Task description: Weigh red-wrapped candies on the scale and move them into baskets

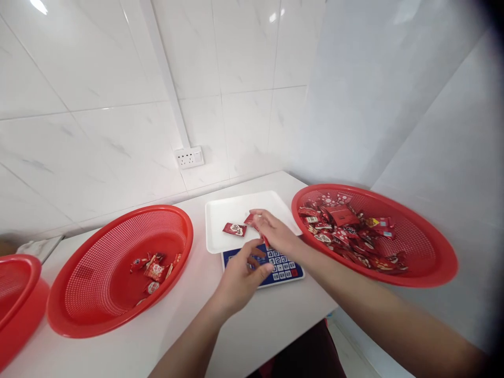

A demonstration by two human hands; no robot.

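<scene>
Over the front edge of the white scale tray, my right hand is closed on a small red wrapped packet, mostly hidden by the fingers. My left hand hovers just below and left of it, above the scale's blue keypad. Its fingers are curved with the thumb apart, and nothing shows in them. Flat on the tray lies a red packet with a white printed label. Another red packet is beside my right fingertips, partly covered by them.
On the right, a red mesh basket holds many red wrapped packets. A second red basket at left has several packets at its bottom. Part of another red basket shows at the far left. A wall socket sits above the white table.
</scene>
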